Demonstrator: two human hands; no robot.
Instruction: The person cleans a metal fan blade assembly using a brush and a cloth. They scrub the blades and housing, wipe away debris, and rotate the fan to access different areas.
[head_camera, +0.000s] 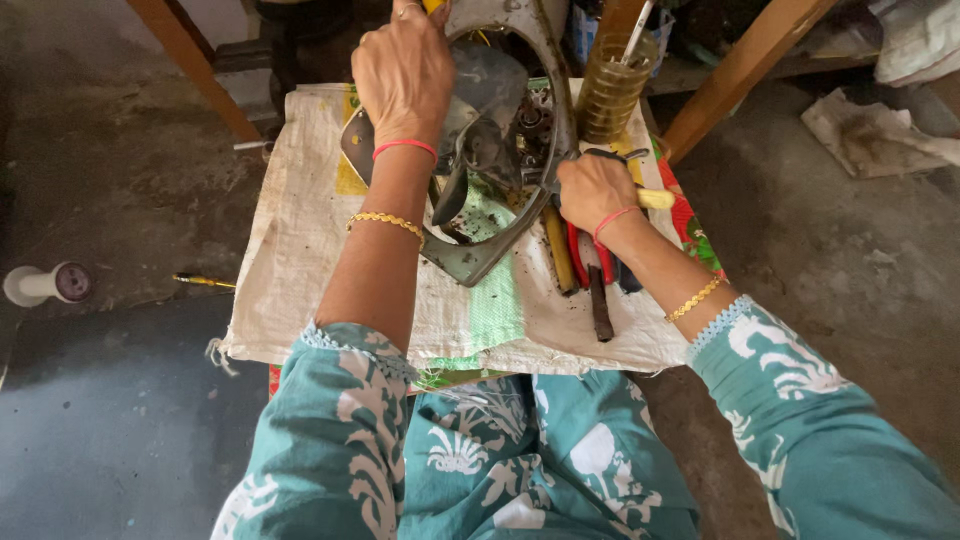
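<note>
A woven white sack (300, 260) covered the low work surface, and on it lay a grey metal machine casing (500, 150), tilted with its pointed end toward the person. The left arm reached forward, nearly straight, and the left hand (403, 72) was clamped over the casing's upper left edge. The right arm bent inward at the elbow; the right hand (592, 192) was clenched around a yellow-handled tool (655, 198) beside the casing's right rim. Red-handled pliers (585, 255) lay just below that hand.
</note>
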